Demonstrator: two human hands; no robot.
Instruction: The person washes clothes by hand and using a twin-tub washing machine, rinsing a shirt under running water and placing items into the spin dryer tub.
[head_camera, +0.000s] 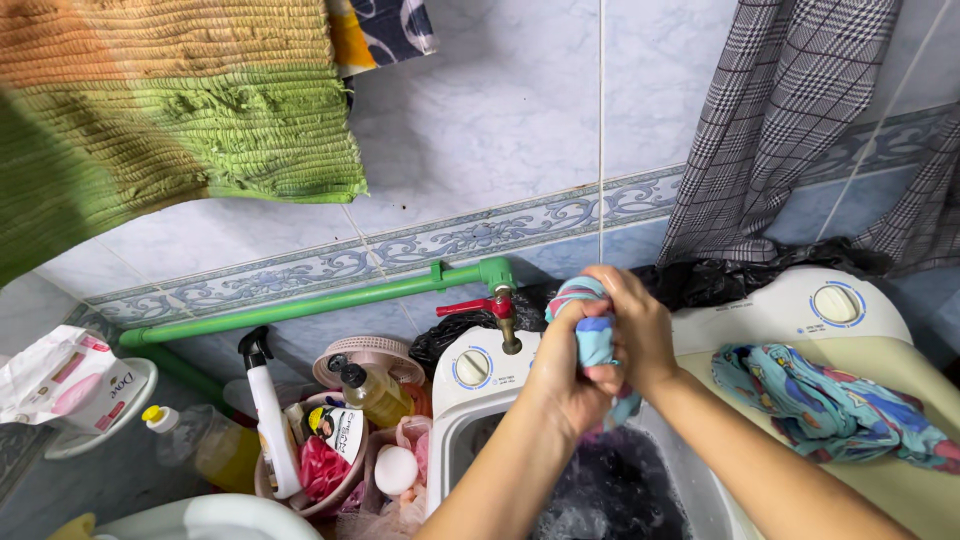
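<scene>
We grip a twisted blue and pink cloth (592, 325) with both hands above the open tub (610, 490) of the washing machine. Our left hand (562, 372) wraps its lower part, our right hand (637, 330) its upper part, fingers of both closed tight round it. The cloth's long axis stands nearly upright between the fists, right beside the tap (500, 308).

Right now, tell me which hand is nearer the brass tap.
Left. The left hand grips the wrung cloth just right of and below the tap. The right hand clasps the cloth's far side, farther right.
</scene>
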